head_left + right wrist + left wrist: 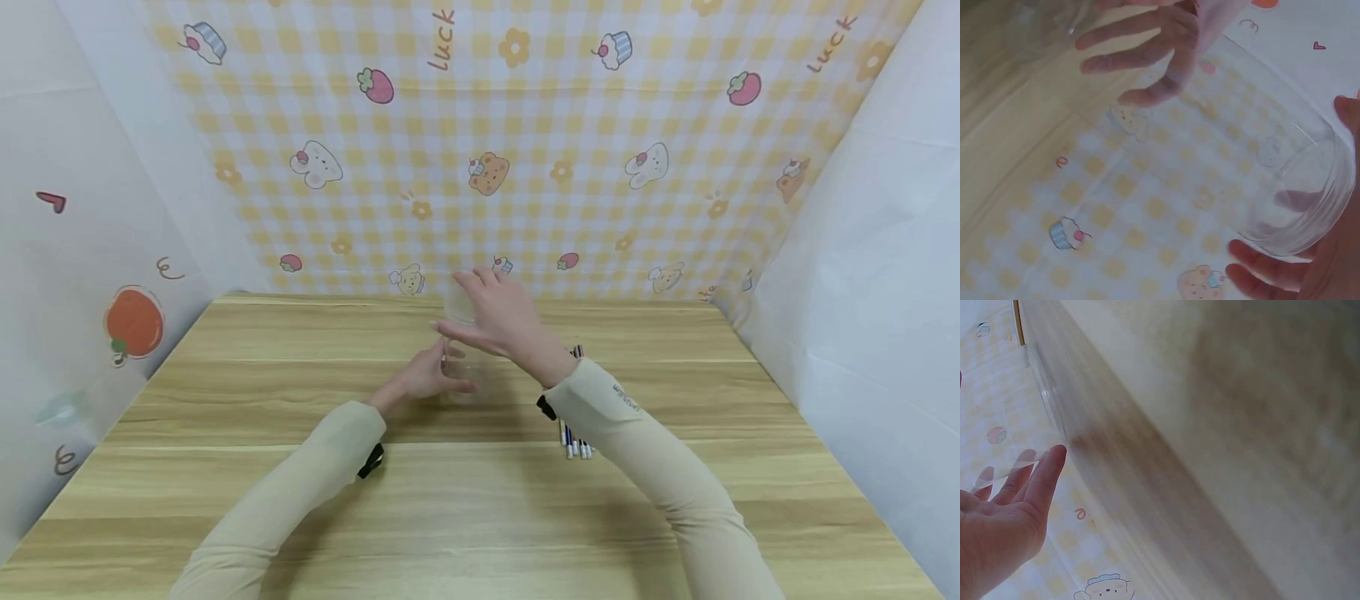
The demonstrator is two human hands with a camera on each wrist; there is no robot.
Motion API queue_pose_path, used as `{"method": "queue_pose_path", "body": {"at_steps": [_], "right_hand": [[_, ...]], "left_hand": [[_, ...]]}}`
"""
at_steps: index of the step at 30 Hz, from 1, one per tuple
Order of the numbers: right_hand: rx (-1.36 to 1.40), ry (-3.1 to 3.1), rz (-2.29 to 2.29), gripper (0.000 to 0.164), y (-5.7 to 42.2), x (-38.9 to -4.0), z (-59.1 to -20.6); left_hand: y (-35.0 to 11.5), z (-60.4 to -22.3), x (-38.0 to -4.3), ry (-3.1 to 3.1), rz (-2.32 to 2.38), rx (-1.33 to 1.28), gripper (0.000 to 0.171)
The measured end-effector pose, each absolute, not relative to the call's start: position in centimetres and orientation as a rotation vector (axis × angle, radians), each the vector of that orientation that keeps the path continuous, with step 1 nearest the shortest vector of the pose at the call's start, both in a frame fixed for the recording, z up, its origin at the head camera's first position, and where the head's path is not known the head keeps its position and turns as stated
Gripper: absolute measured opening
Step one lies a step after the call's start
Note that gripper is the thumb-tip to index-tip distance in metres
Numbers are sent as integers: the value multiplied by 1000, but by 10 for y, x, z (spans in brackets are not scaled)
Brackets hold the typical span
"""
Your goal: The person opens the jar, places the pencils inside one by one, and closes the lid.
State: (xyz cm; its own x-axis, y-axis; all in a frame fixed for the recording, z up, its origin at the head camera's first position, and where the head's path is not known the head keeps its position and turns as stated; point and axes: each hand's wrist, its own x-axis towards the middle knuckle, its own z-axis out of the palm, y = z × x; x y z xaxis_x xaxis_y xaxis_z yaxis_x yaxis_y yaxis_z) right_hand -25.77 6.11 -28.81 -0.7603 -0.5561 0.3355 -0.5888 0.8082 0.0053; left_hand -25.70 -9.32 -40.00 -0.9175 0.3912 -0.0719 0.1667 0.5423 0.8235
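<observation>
My right hand (498,317) is raised over the back middle of the table, its fingers and thumb spread round a clear cup (459,308). In the right wrist view this clear cup (1297,194) has its rounded end close to the palm. Lower and to the left, my left hand (431,372) has its fingers parted beside a second clear container (467,389) on the table, faint against the wood. The left hand's fingers (1046,481) look nearly straight in the left wrist view. That second container (1044,25) shows only partly in the right wrist view.
Several pencils (576,442) with white ends lie on the wood-grain table (465,517), partly hidden under the right forearm. A yellow checked cloth (487,117) hangs behind the table's back edge. White sheets (870,217) stand on both sides.
</observation>
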Motion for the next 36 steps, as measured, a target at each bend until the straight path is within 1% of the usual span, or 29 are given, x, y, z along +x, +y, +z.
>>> {"method": "queue_pose_path", "body": {"at_steps": [4, 8, 15, 20, 26, 30, 33, 36], "right_hand": [[739, -2712, -49, 79, 56, -254, -284], [749, -2734, -60, 76, 57, -254, -281], [953, -2789, 196, 72, 67, -264, -275], [1113, -2772, 301, 71, 74, -272, -272], [1220, -2722, 410, 70, 81, -278, -275], [1244, -2722, 571, 65, 83, -281, -274], [1204, -2715, 770, 60, 86, -284, -273], [1139, -2677, 991, 60, 91, -287, -272]], "left_hand": [[-93, -400, -258, 2532, 1328, 479, 97], [-93, -400, -258, 2531, 1331, 478, 94], [-93, -401, -259, 2524, 1338, 482, 81], [-94, -401, -260, 2520, 1353, 528, 82], [-94, -403, -262, 2525, 1375, 572, 84], [-94, -403, -262, 2527, 1373, 582, 80], [-94, -404, -262, 2523, 1380, 597, 78], [-94, -405, -262, 2527, 1387, 597, 78]]}}
